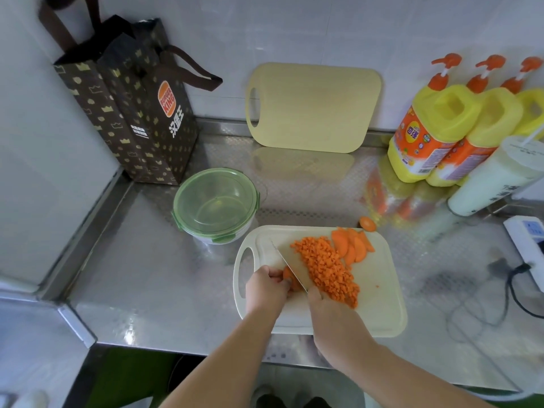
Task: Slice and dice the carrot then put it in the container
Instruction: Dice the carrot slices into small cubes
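Observation:
A white cutting board (379, 304) lies on the steel counter. A long heap of diced carrot (325, 267) runs down its middle, with several carrot slices (351, 244) at its far end. My left hand (266, 285) holds down a carrot piece (290, 278) with curled fingers. My right hand (329, 309) grips the handle of a knife (290, 265), whose blade lies against that piece. A round container with a green clip lid (216, 201) stands closed to the left of the board. One carrot end (368, 223) lies off the board.
A brown paper bag (132, 113) stands at the back left. A yellow cutting board (312, 107) leans on the wall. Yellow detergent bottles (435, 131) and a white cup (494, 178) stand at the right. A power strip (527, 248) and its cables lie at the far right.

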### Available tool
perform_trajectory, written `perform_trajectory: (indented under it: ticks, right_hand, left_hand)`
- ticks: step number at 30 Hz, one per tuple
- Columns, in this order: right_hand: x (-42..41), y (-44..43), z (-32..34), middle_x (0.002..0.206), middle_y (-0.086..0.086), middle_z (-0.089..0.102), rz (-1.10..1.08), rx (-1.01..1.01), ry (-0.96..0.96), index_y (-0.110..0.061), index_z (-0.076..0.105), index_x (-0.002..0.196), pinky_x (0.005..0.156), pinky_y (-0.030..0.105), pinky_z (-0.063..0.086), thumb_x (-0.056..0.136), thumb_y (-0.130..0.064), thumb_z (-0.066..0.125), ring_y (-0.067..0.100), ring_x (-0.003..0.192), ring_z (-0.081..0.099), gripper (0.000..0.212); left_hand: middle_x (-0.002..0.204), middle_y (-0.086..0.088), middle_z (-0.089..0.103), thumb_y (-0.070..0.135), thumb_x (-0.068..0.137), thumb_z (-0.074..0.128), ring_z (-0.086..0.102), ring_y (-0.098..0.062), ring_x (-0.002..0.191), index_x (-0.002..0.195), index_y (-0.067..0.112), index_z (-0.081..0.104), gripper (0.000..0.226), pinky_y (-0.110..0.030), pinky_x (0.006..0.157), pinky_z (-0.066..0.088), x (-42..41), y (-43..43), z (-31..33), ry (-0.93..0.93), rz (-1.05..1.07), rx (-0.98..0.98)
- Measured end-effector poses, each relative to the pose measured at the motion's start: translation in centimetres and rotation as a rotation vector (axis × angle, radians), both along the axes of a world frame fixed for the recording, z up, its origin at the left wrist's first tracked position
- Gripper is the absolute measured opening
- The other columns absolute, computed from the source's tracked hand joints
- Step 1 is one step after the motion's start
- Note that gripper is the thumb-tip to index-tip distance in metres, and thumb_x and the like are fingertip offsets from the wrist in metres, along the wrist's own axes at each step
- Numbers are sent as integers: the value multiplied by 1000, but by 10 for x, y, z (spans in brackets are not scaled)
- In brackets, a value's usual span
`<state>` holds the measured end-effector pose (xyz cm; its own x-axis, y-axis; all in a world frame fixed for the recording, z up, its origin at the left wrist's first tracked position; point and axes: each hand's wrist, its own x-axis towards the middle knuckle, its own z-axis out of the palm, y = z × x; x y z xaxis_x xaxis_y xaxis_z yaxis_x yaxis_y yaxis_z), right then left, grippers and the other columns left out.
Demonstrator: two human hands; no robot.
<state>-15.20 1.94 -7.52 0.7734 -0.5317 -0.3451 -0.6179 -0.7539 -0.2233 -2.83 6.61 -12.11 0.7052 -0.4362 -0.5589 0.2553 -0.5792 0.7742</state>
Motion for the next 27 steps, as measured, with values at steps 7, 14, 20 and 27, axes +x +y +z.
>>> perform_trajectory:
  ticks: [7, 14, 20, 27]
  right_hand:
    - [5, -4, 2, 94, -2, 59, -22, 20, -46, -15, 41, 111, 60, 28, 43, 92, -3, 38, 18, 81, 62, 23]
    - [-6, 0, 27, 72, -10, 46, -25, -56, -107, -17, 45, 109, 44, 18, 28, 88, -8, 51, 11, 57, 50, 24]
    - [-9, 8, 30, 101, 0, 61, 42, -101, -56, -12, 36, 125, 59, 24, 35, 92, -2, 42, 18, 81, 62, 35]
    - [-10, 11, 19, 86, 0, 66, 47, -144, 14, -11, 51, 110, 41, 18, 19, 76, -12, 64, 14, 65, 65, 36]
  left_hand:
    - [81, -1, 69, 12, 84, 66, 69, -19, 78, 85, 18, 57, 11, -35, 79, 57, -1, 2, 2, -22, -10, 19]
    - [89, -2, 72, 15, 87, 62, 67, -16, 86, 93, 18, 59, 8, -27, 76, 52, -4, 3, 7, -96, -48, 43]
    - [85, -1, 72, 16, 86, 62, 68, -18, 86, 89, 19, 60, 5, -31, 81, 54, -5, 3, 6, -77, -5, 26]
    - [84, -1, 72, 22, 85, 68, 69, -18, 84, 88, 19, 61, 8, -31, 80, 55, -4, 4, 3, -70, 6, 13]
